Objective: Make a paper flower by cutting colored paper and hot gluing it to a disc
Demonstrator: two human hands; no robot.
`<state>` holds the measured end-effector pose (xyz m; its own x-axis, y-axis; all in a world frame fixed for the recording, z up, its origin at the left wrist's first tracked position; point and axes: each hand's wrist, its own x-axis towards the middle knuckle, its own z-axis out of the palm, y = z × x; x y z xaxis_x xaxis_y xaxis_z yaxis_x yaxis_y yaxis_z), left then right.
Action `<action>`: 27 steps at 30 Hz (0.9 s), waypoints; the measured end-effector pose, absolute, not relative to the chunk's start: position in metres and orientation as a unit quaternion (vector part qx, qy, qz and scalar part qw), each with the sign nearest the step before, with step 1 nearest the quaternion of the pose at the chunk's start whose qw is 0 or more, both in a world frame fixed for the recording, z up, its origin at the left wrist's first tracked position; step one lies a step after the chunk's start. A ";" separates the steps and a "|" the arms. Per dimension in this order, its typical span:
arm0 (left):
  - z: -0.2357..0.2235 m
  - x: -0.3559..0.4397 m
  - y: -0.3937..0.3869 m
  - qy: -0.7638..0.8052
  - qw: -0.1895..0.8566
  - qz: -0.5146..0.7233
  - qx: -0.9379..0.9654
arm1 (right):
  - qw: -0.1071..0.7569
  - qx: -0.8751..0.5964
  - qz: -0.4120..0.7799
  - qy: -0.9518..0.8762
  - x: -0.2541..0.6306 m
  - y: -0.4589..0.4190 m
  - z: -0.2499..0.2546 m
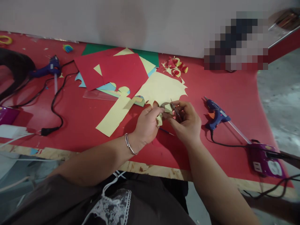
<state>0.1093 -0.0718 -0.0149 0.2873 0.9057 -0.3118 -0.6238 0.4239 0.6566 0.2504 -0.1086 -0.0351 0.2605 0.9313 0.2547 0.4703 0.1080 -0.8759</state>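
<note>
My left hand (148, 122) pinches a small piece of pale yellow paper (168, 108) over the red table. In my right hand (188, 122) is a pair of scissors (175, 109), its blade tips beside that piece. A curled yellow scrap (159, 120) hangs below my left fingers. Just beyond both hands lies a large yellow sheet (161, 86) with scalloped cut edges. To the left rests a long yellow paper strip (114, 117). A thin dark stick (167, 131) lies on the table between my wrists, partly hidden.
A blue glue gun (217, 114) lies at right, its cord near a purple power box (266, 159). Another glue gun (50, 67) stands at left among black cables. Red sheets (124, 70) are stacked at the back, beside small red and yellow paper pieces (175, 66).
</note>
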 end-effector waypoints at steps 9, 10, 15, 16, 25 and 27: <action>-0.015 0.111 -0.072 0.322 0.771 0.500 0.230 | 0.544 -0.599 0.258 -0.527 0.247 -0.108 -0.030; -0.015 0.110 -0.073 0.317 0.772 0.500 0.230 | 0.555 -0.595 0.264 -0.517 0.246 -0.107 -0.029; -0.011 0.110 -0.074 0.295 0.783 0.490 0.243 | 0.588 -0.575 0.274 -0.498 0.245 -0.106 -0.029; -0.011 0.110 -0.075 0.295 0.783 0.489 0.245 | 0.591 -0.573 0.271 -0.499 0.245 -0.106 -0.029; -0.017 0.108 -0.073 0.320 0.760 0.490 0.282 | 0.607 -0.556 0.282 -0.493 0.246 -0.108 -0.027; -0.015 0.107 -0.071 0.308 0.760 0.486 0.302 | 0.602 -0.558 0.295 -0.489 0.246 -0.109 -0.026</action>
